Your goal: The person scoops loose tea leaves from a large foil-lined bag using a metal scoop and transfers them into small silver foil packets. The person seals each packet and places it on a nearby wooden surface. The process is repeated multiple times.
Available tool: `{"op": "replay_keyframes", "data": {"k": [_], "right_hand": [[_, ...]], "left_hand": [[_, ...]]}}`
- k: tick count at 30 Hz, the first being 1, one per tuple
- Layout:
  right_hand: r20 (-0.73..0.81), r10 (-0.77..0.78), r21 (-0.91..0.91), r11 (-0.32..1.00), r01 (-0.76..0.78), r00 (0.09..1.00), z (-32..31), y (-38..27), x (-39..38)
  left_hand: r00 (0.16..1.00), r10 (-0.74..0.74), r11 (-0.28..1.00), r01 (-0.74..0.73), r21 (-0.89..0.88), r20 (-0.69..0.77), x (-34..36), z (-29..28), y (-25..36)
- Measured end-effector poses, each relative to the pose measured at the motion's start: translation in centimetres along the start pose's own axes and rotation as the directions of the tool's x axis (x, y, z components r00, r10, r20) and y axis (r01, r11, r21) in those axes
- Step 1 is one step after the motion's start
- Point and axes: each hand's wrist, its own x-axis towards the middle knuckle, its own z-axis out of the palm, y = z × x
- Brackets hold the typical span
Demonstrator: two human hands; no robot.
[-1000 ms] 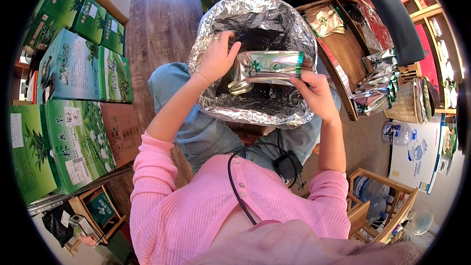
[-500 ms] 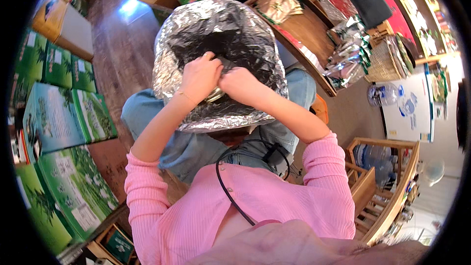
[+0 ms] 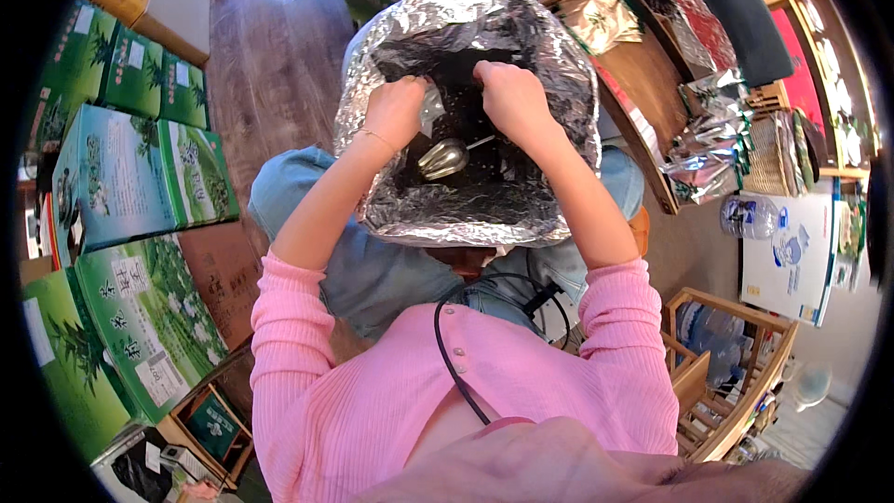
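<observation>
A large silver foil bag point(image 3: 391, 33) stands wide-mouthed between my knees, with dark loose stuff point(image 3: 461, 74) inside. Both my hands reach into its mouth. My left hand point(image 3: 395, 114) is closed on a small translucent packet point(image 3: 432, 108), which pokes out past its fingers. Across from it, my right hand point(image 3: 515, 104) is closed too, fingers curled in; whatever they may hold is hidden. Below and between the hands lies a shiny metal scoop point(image 3: 443, 159) in the bag, its thin handle pointing up and right, touched by neither hand.
Green cartons point(image 3: 140, 317) are stacked at the left. At the right, a wooden tray point(image 3: 643, 84) bears flat packets point(image 3: 601, 20), with silver pouches point(image 3: 712, 144) beside it. A wooden rack point(image 3: 726, 391) with large water bottles stands at the lower right. A black cable point(image 3: 438, 335) hangs before my chest.
My hands were close together over the scoop; now they are spread apart and farther up in the bag. The scoop shows fully, and the packet appears at my left hand.
</observation>
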Motion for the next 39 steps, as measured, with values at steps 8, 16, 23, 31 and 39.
{"op": "replay_keyframes", "data": {"k": [8, 16, 23, 31, 39], "right_hand": [[0.856, 0.117, -0.130, 0.991, -0.010, 0.504, 25.3, 11.0, 0.5], [0.750, 0.216, -0.269, 0.963, -0.010, 0.625, 31.5, 13.3, -5.6], [0.782, 0.281, -0.306, 0.951, -0.051, 0.556, 33.4, 13.5, -6.1], [0.761, 0.458, -0.351, 0.886, -0.303, 0.459, 36.5, 12.0, -8.2], [0.871, 0.365, -0.097, 0.783, -0.615, 0.327, 34.0, 11.8, -3.6]], "left_hand": [[1.000, 0.020, 0.993, -0.017, -0.117, 0.024, 0.5, -0.5, -0.6], [0.999, -0.040, 0.984, 0.041, -0.172, 0.007, -0.3, -1.6, -1.2], [0.998, -0.050, 0.979, 0.056, -0.194, 0.034, 0.4, -2.3, -0.8], [0.999, -0.022, 0.984, 0.015, -0.176, -0.040, 1.3, -1.9, -0.9], [0.995, -0.084, 0.980, 0.072, -0.185, -0.059, 1.8, -1.3, -1.8]]}}
